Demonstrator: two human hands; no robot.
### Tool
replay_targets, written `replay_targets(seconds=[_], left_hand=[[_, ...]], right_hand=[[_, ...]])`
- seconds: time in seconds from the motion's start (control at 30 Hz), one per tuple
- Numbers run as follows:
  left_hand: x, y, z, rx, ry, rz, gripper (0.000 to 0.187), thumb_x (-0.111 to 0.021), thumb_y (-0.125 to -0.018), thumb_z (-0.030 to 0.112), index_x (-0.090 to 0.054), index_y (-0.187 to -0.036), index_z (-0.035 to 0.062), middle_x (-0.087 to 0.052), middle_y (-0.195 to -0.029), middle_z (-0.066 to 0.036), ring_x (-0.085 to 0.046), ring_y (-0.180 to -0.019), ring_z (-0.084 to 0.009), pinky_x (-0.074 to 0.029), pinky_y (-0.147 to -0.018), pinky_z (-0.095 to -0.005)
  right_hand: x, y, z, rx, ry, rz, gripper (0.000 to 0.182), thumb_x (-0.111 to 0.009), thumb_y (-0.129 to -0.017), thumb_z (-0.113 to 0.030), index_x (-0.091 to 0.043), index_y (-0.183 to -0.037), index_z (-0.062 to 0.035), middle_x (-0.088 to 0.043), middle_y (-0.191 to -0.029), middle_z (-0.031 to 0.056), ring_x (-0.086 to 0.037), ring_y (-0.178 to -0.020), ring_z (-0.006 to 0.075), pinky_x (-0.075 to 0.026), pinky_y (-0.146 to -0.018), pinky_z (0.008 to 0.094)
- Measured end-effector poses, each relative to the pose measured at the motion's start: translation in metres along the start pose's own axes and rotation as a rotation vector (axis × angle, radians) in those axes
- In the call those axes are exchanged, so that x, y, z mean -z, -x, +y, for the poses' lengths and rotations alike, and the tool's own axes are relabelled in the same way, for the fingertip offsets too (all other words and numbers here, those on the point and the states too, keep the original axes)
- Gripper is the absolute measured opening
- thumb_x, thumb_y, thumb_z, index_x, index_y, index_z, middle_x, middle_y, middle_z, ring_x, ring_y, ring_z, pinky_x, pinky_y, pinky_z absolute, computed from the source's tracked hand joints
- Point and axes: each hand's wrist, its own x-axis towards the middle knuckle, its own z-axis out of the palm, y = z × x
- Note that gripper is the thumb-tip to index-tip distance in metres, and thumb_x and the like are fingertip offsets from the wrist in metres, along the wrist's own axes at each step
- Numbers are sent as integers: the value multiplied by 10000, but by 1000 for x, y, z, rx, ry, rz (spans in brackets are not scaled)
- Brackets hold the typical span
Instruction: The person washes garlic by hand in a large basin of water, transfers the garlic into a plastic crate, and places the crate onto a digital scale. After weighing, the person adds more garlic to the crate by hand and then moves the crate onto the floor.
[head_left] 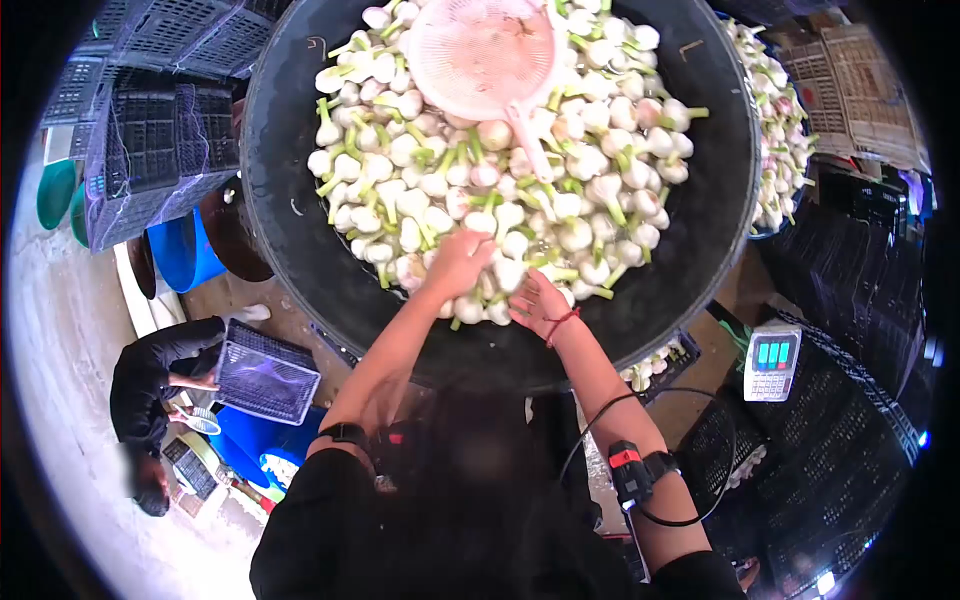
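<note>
A large black round tub in front of me is filled with garlic bulbs with short green stems, which look wet. My left hand is down among the bulbs near the tub's front side, its fingers curled against a bulb at their tips. Just to its right, my right hand lies half palm-up with fingers apart, touching bulbs at the front edge of the heap. A pink plastic strainer rests on the garlic at the far side, its handle pointing toward me.
Dark crates are stacked at the left, near a blue bucket. A person at the lower left holds a crate. A digital scale stands at the right. More garlic is heaped beyond the tub's right rim.
</note>
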Motion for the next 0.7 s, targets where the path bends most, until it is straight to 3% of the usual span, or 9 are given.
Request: replay_targets(seconds=[0.1,0.13,0.17,0.27,0.4,0.47,0.5,0.57,0.7], left_hand=[[41,-35,-52,93,-328,476,456,-627,-746,243,-506,-1141,51,-469,-1186,-193,-461,-1038,-371,-383,-874,-423],[42,-48,-65,163,-414,493,456,-644,-730,261,-513,-1116,55,-491,-1126,-190,-472,-1006,-372,-390,-863,-417],[41,-54,-78,170,-404,490,456,-644,-730,261,-513,-1116,55,-491,-1126,-190,-472,-1006,-372,-390,-863,-417],[60,-57,-76,230,-286,298,446,-693,-677,288,-541,-1020,47,-511,-988,-162,-489,-938,-343,-403,-830,-405],[81,-26,-27,160,110,168,414,-682,-690,229,-546,-1036,46,-522,-1029,-150,-486,-978,-315,-406,-829,-376],[84,-31,-33,-45,254,-37,393,-623,-733,129,-529,-1110,69,-499,-1132,-149,-464,-1051,-314,-397,-865,-362],[89,-44,-38,-45,258,-31,393,-623,-733,129,-529,-1110,69,-499,-1132,-149,-464,-1051,-314,-397,-865,-362],[108,-86,-47,-55,-45,401,437,-598,-739,135,-508,-1163,77,-460,-1185,-160,-455,-1058,-340,-375,-895,-403],[109,-128,-67,42,-219,339,426,-588,-678,67,-519,-1099,69,-436,-1210,-160,-445,-1044,-341,-365,-908,-409]], right_hand=[[-10,-34,7,-1,97,50,470,-563,-814,-390,-462,-1114,-43,-470,-1099,100,-532,-832,223,-467,-703,357],[-30,-8,-2,37,149,165,381,-564,-818,-349,-482,-984,-16,-519,-949,90,-528,-728,187,-459,-657,312],[-29,-10,2,34,156,175,381,-564,-818,-349,-482,-984,-16,-519,-949,90,-528,-728,187,-459,-657,312],[-31,-3,-4,544,639,339,262,-553,-834,-267,-459,-845,-22,-527,-734,43,-484,-655,124,-413,-595,260],[-101,18,-33,644,395,34,240,-539,-856,-255,-487,-924,-30,-531,-772,35,-512,-693,135,-437,-636,268],[-131,13,-52,265,110,-250,253,-535,-868,-308,-496,-1014,-104,-518,-1005,32,-541,-837,157,-489,-729,333],[-130,-3,-58,220,174,-366,292,-526,-871,-305,-503,-1095,-119,-573,-926,46,-565,-866,172,-511,-717,328],[-132,-12,-69,-15,96,-370,296,-517,-874,-321,-504,-1079,-108,-587,-967,79,-579,-905,211,-529,-738,355],[-148,5,-88,-74,41,-444,205,-518,-873,-230,-520,-983,-57,-583,-962,93,-586,-937,271,-531,-756,419]])
